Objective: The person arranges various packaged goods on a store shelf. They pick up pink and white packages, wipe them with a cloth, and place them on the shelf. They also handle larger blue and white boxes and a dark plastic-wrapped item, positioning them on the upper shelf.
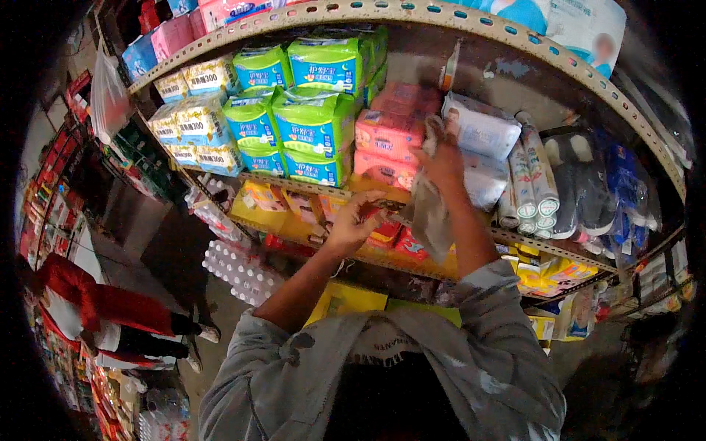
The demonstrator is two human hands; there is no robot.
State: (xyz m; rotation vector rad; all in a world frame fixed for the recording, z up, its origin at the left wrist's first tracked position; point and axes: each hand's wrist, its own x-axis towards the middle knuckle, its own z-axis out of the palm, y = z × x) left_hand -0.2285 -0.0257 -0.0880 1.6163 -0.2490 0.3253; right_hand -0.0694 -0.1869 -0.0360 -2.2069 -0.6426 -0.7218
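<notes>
Cloth (431,220) hangs before packed shelving (323,11) — dim aisle (165,235) at left.

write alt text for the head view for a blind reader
A person's right hand holds a grey cloth beside pink packs on a crowded shelf, the left hand near its front edge. Green packs are stacked to the left, white packs to the right.

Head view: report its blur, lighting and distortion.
In the head view, the right hand and the grey cloth look smeared; in that same head view, the green-wrapped packs are bright and fairly crisp, the aisle floor sinks into shadow, and the perforated upper shelf rail bends into an arc.
</notes>
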